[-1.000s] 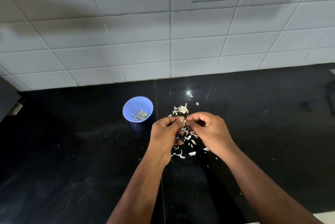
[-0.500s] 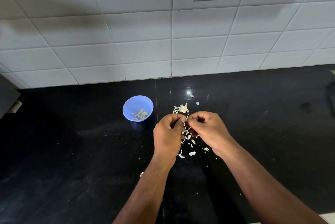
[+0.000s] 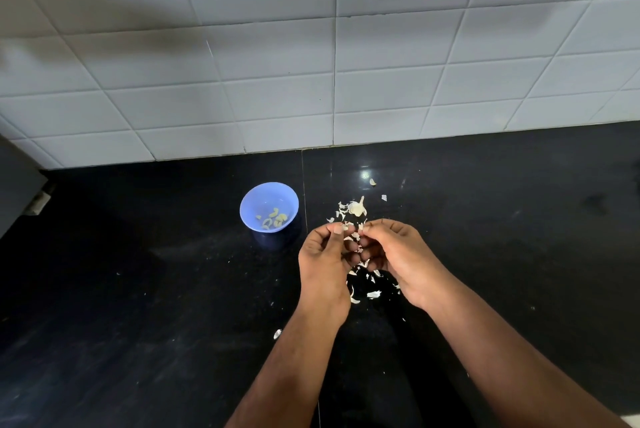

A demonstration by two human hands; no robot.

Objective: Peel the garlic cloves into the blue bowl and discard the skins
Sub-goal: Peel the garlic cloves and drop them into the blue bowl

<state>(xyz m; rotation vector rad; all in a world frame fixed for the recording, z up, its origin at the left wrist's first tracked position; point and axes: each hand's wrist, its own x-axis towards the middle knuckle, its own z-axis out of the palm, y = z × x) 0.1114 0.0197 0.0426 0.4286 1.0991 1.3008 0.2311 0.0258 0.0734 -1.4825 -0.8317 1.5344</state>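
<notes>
Though half-hidden, clove (image 3: 347,228) between fingertips (image 3: 337,228)

We see a light blue bowl (image 3: 269,205) to the left of our hands, with pale yellow cloves (image 3: 275,218) inside it. Off-white skins (image 3: 373,294) speckle the glossy black counter (image 3: 138,289) between and beyond our hands, and the wall tiles (image 3: 242,63) behind are plain white with grey seams.

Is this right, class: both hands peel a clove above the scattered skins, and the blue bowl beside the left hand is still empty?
Not quite. The head view shows the blue bowl already holding several peeled cloves. The rest stands: the left hand and right hand work a clove above the scattered skins.
</notes>
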